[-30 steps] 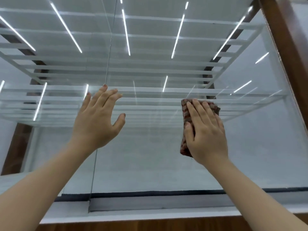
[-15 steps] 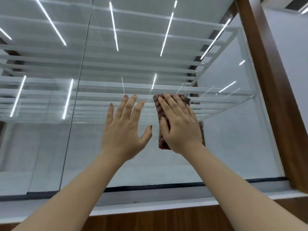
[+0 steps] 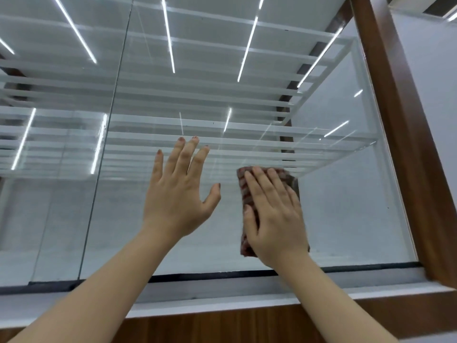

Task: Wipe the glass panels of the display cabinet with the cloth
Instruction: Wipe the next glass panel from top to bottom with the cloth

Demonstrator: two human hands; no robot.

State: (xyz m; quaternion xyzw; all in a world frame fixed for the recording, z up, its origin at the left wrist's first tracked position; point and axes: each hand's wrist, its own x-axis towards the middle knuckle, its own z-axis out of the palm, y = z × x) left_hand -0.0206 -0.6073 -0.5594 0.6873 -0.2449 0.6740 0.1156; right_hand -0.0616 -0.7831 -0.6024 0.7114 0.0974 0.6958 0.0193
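Since half a second ago the right hand (image 3: 274,214) and its cloth (image 3: 246,194) have slid rightward, opening a gap from the left hand (image 3: 178,194). Glass panel (image 3: 346,206) fills the frame's centre, reflecting ceiling light strips (image 3: 168,35) above glass shelves (image 3: 222,129). Brown wooden frame (image 3: 400,120) runs down the right edge; a wooden ledge (image 3: 222,325) crosses the bottom. Right hand lies flat, pressing the reddish cloth to the glass at centre right. Left hand is spread open and empty, just beside it.
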